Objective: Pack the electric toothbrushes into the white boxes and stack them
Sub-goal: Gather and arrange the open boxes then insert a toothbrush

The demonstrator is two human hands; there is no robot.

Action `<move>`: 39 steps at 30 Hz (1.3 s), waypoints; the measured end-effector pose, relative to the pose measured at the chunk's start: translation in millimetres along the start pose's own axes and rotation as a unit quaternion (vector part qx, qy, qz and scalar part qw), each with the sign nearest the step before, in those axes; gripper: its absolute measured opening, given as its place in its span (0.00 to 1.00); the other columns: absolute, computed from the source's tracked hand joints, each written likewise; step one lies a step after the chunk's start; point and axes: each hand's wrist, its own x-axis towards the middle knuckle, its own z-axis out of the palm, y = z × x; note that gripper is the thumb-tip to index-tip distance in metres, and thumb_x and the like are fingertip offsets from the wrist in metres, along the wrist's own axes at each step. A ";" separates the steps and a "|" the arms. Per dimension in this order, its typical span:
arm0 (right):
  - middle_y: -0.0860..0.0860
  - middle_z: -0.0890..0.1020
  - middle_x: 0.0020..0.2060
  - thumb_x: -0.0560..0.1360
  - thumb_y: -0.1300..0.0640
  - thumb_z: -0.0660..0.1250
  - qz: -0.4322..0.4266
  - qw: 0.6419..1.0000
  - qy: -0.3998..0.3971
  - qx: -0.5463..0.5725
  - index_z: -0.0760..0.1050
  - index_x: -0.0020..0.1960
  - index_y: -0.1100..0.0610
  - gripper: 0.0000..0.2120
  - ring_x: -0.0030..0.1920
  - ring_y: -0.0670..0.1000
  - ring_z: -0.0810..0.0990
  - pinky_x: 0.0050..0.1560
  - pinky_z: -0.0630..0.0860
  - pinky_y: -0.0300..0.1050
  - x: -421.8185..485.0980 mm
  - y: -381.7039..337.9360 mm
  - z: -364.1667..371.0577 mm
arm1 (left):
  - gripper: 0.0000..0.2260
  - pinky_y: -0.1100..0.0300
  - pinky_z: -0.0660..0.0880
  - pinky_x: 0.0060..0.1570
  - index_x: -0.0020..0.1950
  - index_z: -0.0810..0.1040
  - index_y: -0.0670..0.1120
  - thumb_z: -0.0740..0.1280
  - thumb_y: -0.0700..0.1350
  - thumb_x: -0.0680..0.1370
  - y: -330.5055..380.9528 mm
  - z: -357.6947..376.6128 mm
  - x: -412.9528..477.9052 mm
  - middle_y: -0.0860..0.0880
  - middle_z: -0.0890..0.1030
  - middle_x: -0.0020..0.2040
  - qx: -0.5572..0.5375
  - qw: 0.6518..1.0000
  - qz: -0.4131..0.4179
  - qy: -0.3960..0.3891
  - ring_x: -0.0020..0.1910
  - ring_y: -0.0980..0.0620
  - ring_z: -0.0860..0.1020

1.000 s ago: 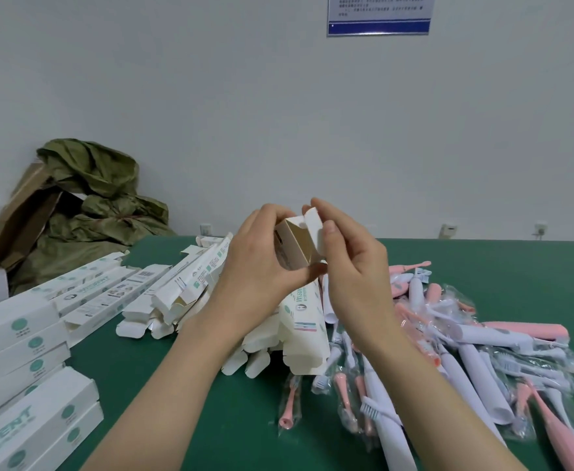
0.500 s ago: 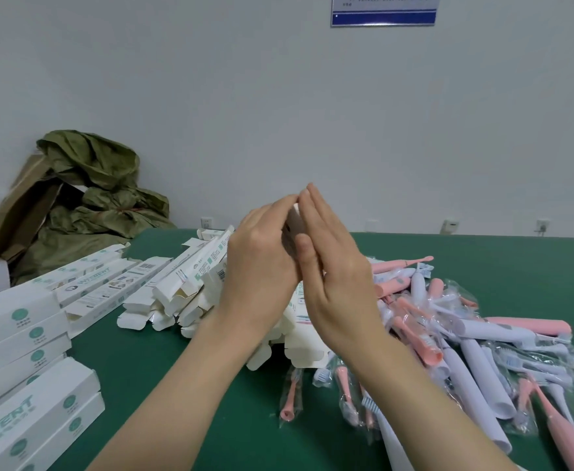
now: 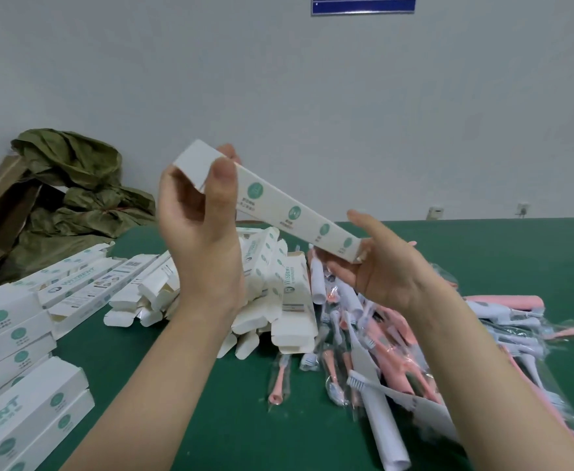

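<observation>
- The left hand is pinching the white box at its closed upper end, thumb on the near face.
- The right hand is cupping the lower end, fingers curled beneath.
- The box is hanging above the green table, its long axis slanting down from left to right.
- The stack of packed boxes is lying at the left edge, so the left hand is nearer to it.
</observation>
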 end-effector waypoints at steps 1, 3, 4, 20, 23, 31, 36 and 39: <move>0.62 0.80 0.49 0.76 0.54 0.66 -0.027 0.999 0.026 0.040 0.74 0.53 0.64 0.13 0.36 0.53 0.82 0.28 0.78 0.37 1.0 -0.1 -2.1 | 0.24 0.61 0.73 0.53 0.54 0.72 0.46 0.75 0.57 0.66 -5.8 -3.4 1.0 0.51 0.80 0.51 0.026 0.999 -0.024 -0.004 0.53 0.55 0.78; 0.58 0.79 0.45 0.76 0.58 0.67 -0.122 0.986 0.103 0.047 0.74 0.56 0.65 0.13 0.35 0.50 0.80 0.29 0.77 0.35 3.2 -2.8 -6.9 | 0.24 0.67 0.70 0.56 0.62 0.69 0.46 0.73 0.51 0.71 -16.7 -12.6 3.5 0.51 0.75 0.58 0.164 0.985 -0.057 0.010 0.59 0.56 0.74; 0.57 0.79 0.46 0.76 0.57 0.68 -0.169 0.976 0.134 0.016 0.73 0.59 0.65 0.16 0.37 0.49 0.80 0.32 0.79 0.36 3.6 -4.8 -8.5 | 0.27 0.72 0.65 0.58 0.66 0.66 0.46 0.73 0.49 0.72 -20.3 -17.6 4.8 0.51 0.71 0.62 0.248 0.967 -0.055 0.019 0.64 0.57 0.70; 0.61 0.78 0.43 0.83 0.60 0.51 -0.265 0.950 -0.039 -0.160 0.76 0.50 0.65 0.15 0.44 0.55 0.78 0.45 0.80 0.48 -16.4 3.2 33.5 | 0.04 0.77 0.60 0.49 0.46 0.70 0.55 0.65 0.49 0.76 -1.1 3.3 -15.6 0.57 0.70 0.48 0.495 0.823 0.065 -0.270 0.51 0.57 0.67; 0.58 0.81 0.40 0.83 0.60 0.52 -0.262 0.950 -0.061 -0.161 0.76 0.48 0.64 0.16 0.40 0.53 0.80 0.46 0.82 0.49 -15.2 6.3 34.4 | 0.11 0.75 0.63 0.42 0.42 0.74 0.44 0.57 0.47 0.80 -4.5 1.7 -13.9 0.52 0.74 0.39 0.490 0.837 0.078 -0.230 0.44 0.60 0.69; 0.48 0.79 0.29 0.83 0.60 0.51 -0.249 0.951 -0.115 -0.144 0.75 0.41 0.58 0.18 0.30 0.46 0.77 0.36 0.78 0.40 -19.1 2.7 33.7 | 0.17 0.64 0.68 0.53 0.58 0.78 0.54 0.63 0.59 0.73 1.9 3.5 -14.1 0.56 0.76 0.52 0.535 0.809 0.067 -0.236 0.52 0.57 0.73; 0.50 0.78 0.30 0.83 0.60 0.51 -0.242 0.952 -0.129 -0.138 0.75 0.43 0.60 0.17 0.31 0.47 0.75 0.32 0.74 0.38 -25.4 -1.2 33.1 | 0.24 0.66 0.66 0.42 0.58 0.73 0.57 0.67 0.66 0.66 8.9 2.5 -13.2 0.60 0.71 0.48 0.563 0.783 0.074 -0.256 0.46 0.61 0.68; 0.53 0.80 0.35 0.83 0.58 0.51 -0.229 0.953 -0.132 -0.146 0.76 0.47 0.61 0.16 0.35 0.50 0.78 0.35 0.76 0.41 -21.3 -2.0 32.9 | 0.23 0.60 0.66 0.44 0.60 0.73 0.55 0.69 0.59 0.67 5.6 -1.1 -11.6 0.57 0.73 0.51 0.595 0.750 0.089 -0.274 0.48 0.56 0.70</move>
